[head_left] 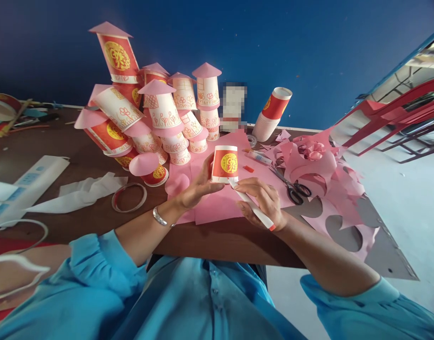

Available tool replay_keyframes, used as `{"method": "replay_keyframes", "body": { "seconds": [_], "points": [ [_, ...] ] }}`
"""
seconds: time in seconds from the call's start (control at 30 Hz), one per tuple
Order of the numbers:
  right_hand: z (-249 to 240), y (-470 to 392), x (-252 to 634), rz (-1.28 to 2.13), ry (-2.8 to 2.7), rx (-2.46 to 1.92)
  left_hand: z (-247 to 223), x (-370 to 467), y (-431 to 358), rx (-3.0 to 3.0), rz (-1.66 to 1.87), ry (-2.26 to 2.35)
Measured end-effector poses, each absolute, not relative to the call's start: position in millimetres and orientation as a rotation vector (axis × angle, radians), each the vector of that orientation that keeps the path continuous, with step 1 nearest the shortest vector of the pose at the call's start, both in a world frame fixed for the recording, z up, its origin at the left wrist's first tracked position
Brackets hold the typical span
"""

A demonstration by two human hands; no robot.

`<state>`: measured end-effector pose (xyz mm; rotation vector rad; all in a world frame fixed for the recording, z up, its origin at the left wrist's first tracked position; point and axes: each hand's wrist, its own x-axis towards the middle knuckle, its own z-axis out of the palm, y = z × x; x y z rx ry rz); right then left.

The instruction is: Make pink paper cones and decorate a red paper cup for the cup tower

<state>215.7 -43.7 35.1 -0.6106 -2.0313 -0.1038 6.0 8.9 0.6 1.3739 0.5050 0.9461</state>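
A red and white paper cup [224, 164] with a gold round emblem is upside down in my left hand [202, 182], thumb along its rim and fingers behind it. My right hand [262, 200] is closed around a white marker pen [254, 211] with a red end. The pen's upper tip touches or nearly touches the cup's lower rim. Pink paper sheets [217, 208] lie under both hands. To the right of them rest black-handled scissors [297, 191], and a small orange-red cap [248, 168] lies just beyond my right hand.
Several cup towers with pink cone roofs [162, 106] stand at the back left. A leaning stack of cups [272, 113] is near the wall. Cut pink scraps [311, 165] cover the right side. A tape roll [129, 197] and a power strip [29, 186] lie at left; red chairs [397, 111] stand at right.
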Motion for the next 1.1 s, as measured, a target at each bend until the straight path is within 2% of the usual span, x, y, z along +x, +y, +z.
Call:
{"method": "replay_keyframes", "body": {
  "seconds": [1.1],
  "points": [
    [39, -46, 215, -0.165, -1.959, -0.698, 5, 12, 6, 1.346, 0.883, 0.541]
  ]
}}
